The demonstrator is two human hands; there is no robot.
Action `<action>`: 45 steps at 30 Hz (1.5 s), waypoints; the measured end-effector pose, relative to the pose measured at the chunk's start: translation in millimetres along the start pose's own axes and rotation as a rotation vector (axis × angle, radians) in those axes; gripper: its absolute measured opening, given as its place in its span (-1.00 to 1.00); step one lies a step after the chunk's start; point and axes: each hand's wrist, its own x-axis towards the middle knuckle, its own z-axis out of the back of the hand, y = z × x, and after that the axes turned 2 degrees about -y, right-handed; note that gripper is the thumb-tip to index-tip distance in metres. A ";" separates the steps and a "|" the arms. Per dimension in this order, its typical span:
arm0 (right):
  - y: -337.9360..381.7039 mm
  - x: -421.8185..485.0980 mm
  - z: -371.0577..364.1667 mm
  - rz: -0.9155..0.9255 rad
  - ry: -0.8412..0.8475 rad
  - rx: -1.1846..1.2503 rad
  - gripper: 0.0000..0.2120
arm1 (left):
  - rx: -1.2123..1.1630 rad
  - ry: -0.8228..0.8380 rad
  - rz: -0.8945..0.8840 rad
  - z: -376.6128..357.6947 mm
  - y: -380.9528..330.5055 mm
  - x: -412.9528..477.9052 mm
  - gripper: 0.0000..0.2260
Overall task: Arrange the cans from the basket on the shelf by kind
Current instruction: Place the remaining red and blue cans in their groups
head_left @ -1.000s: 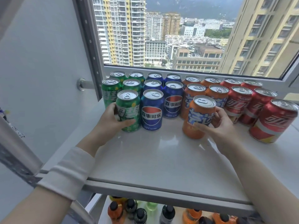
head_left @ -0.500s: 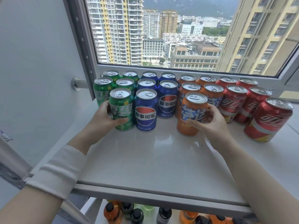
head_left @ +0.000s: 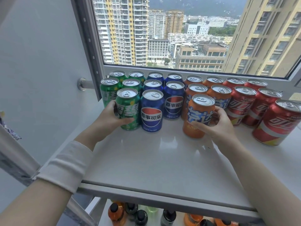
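Two forearms and two hands, seen from a head-worn camera. A wide white wristband [head_left: 65,165] of soft, faintly ribbed fabric circles the left forearm [head_left: 40,198] behind the left hand [head_left: 105,123], its near edge slightly uneven, with bare arm on either side. The right forearm [head_left: 260,181] and right hand [head_left: 218,126] are uncovered.

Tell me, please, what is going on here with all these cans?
A person is sorting drink cans on a white shelf by a window. The left hand grips the front green can, and the right hand grips the front orange can. Blue cans stand between the green and orange groups, red cans at the far right.
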 end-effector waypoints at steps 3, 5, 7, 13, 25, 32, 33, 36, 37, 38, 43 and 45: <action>0.5 -1.5 -0.1 -0.002 -0.002 -0.011 -0.32 | 0.012 -0.012 -0.009 -0.5 -0.8 -1.4 -0.43; 1.0 -2.9 -0.2 -0.002 -0.003 -0.011 -0.31 | 0.017 -0.018 -0.023 -1.6 -0.7 -2.9 -0.45; 0.3 -3.5 -0.4 -0.007 -0.010 -0.011 -0.30 | 0.023 -0.021 -0.032 -1.4 -0.1 -3.6 -0.46; 0.2 -5.0 0.2 -0.020 -0.018 -0.046 -0.28 | 0.029 -0.024 -0.038 1.2 -1.6 -2.7 -0.42; 4.1 -13.1 -5.3 -0.021 -0.037 -0.045 -0.27 | 0.044 -0.072 -0.081 -10.2 -1.6 -14.7 -0.19; -3.2 -32.3 -0.3 -0.031 -0.121 -0.126 -0.12 | 0.062 -0.138 -0.119 -22.5 8.7 -31.7 -0.19; -3.7 -39.0 1.5 -0.036 -0.133 -0.140 -0.11 | 0.077 -0.164 -0.115 -23.4 9.6 -36.7 -0.21; 0.0 -62.4 9.8 -0.027 -0.144 -0.192 -0.12 | 0.135 -0.217 -0.126 -22.7 12.5 -54.8 -0.27; 2.3 -71.7 13.2 -0.020 -0.143 -0.214 -0.13 | 0.149 -0.225 -0.129 -22.6 11.4 -63.4 -0.30; 4.9 -81.3 17.0 -0.009 -0.143 -0.233 -0.14 | 0.171 -0.232 -0.130 -22.7 9.5 -73.1 -0.33; 16.1 -136.9 35.1 0.031 -0.119 -0.275 -0.20 | 0.379 -0.272 -0.146 -25.5 -4.3 -136.8 -0.54; 18.7 -163.5 42.1 0.043 -0.102 -0.288 -0.23 | 0.409 -0.289 -0.156 -27.7 -9.8 -166.1 -0.58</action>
